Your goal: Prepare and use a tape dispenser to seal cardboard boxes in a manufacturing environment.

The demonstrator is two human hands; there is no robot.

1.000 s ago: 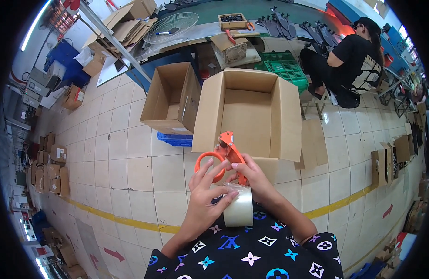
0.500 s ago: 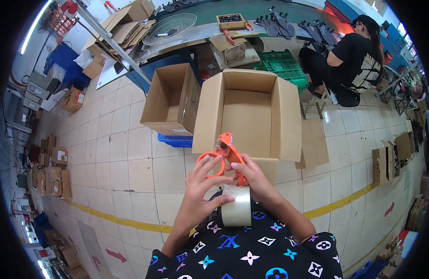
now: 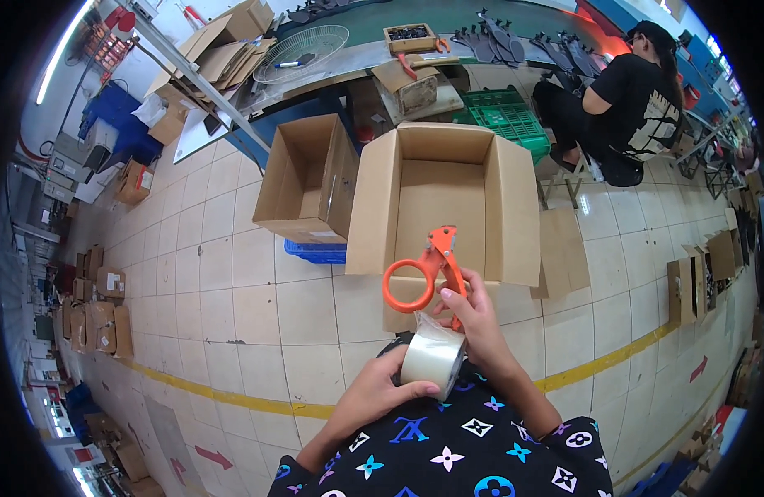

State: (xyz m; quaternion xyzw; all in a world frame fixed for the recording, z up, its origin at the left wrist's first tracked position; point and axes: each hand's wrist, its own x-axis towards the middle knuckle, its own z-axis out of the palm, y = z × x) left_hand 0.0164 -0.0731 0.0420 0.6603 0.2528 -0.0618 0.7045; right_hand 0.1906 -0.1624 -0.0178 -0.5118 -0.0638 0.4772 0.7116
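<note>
Indoors, left hand (image 3: 372, 396) with fingers wrapped round a tape roll (image 3: 432, 363) against a dark shirt (image 3: 465, 447), right hand (image 3: 480, 327) clasping an orange dispenser (image 3: 434, 263) just beyond, an open carton (image 3: 444, 147) ahead, a seated co-worker (image 3: 639, 108) near a green crate (image 3: 508, 122).

Behind the clear tape roll (image 3: 432, 358), most fingers of the left hand (image 3: 372, 389) are lost to view, and the orange tape dispenser (image 3: 440, 246) hides part of the right hand (image 3: 483, 325). The tall cardboard box (image 3: 340, 195) covers most of the blue crate (image 3: 320, 253) beneath it, while the lower edge cuts off the patterned shirt (image 3: 461, 474). The dark pieces (image 3: 409, 33) in the wooden tray (image 3: 413, 47) are too small to identify.
</note>
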